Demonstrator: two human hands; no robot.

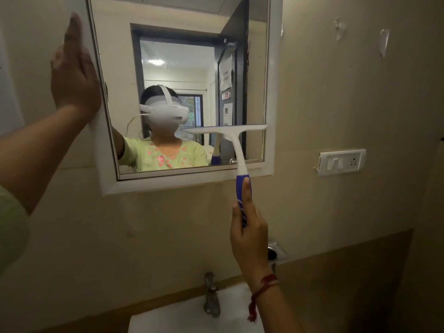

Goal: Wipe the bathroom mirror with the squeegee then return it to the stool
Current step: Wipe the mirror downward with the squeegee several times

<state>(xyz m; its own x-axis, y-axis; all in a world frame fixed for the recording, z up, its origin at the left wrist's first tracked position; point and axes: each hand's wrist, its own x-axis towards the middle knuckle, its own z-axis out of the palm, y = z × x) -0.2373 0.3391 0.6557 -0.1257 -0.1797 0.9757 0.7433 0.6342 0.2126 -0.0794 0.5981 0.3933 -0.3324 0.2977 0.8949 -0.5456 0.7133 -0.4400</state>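
Observation:
The white-framed bathroom mirror (269, 92) hangs on the beige wall ahead. My right hand (249, 234) grips the blue handle of the squeegee (236, 145). Its white blade lies level against the lower right part of the glass, a little above the bottom frame. My left hand (74, 68) rests flat, fingers up, against the mirror's left frame and holds nothing. The glass reflects a person in a white headset and a light green top. No stool is in view.
A white sink (168, 318) with a metal tap (211, 296) sits below the mirror. A white switch and socket plate (341, 162) is on the wall to the right. A small metal holder (276, 253) is fixed above the brown tiled ledge.

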